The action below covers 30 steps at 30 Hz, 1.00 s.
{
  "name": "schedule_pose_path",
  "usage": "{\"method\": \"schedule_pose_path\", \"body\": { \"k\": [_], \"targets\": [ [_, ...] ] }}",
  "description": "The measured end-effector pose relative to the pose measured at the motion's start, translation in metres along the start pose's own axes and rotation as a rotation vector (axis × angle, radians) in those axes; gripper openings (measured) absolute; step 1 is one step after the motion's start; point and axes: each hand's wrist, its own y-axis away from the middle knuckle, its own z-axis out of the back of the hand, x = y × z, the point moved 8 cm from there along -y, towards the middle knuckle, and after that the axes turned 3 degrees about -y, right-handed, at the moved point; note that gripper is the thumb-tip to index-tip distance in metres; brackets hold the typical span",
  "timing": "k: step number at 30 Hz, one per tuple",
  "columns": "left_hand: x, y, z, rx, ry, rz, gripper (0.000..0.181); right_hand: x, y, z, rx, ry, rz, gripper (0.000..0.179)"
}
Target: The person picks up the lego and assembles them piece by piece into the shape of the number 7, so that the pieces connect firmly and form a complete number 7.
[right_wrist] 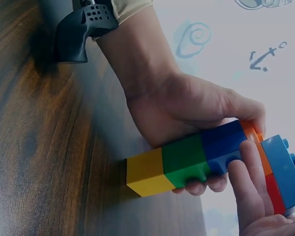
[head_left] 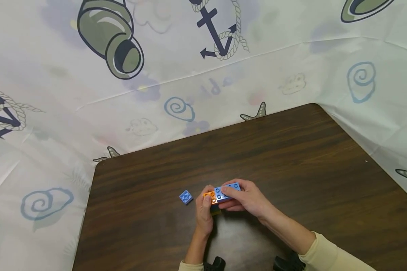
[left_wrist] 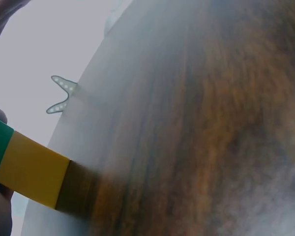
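My left hand (head_left: 204,210) grips an upright column of toy building bricks. The right wrist view shows its yellow brick (right_wrist: 146,172) at the bottom, then a green brick (right_wrist: 184,160), a dark blue brick (right_wrist: 223,142) and an orange brick (right_wrist: 249,129) at the top. My right hand (head_left: 249,197) holds a long light blue brick (head_left: 237,186), thumb on its studs and fingers beneath. That brick lies against the orange studs' side, and a red brick (right_wrist: 274,194) shows beside it. Fingers partly cover the joint.
A small square blue brick (head_left: 185,197) lies on the dark wooden table (head_left: 149,180), left of my hands. Patterned white cloth (head_left: 224,86) hangs behind and around the table. Black wrist mounts (head_left: 218,263) sit by both sleeves.
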Motion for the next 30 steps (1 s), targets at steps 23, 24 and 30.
{"method": "schedule_pose_path", "body": {
  "k": [23,24,30],
  "targets": [
    [0.007,0.005,0.003,0.02,0.003,0.133,0.039,0.0,-0.004,0.004,0.0,-0.01,-0.052,0.05],
    [0.006,0.006,0.003,0.033,0.007,0.151,0.041,0.0,-0.004,0.004,0.0,-0.007,-0.055,0.05],
    [-0.009,0.014,0.029,-0.007,-0.035,0.189,0.044,0.0,-0.005,0.003,0.015,0.002,-0.068,0.052]
  ]
}}
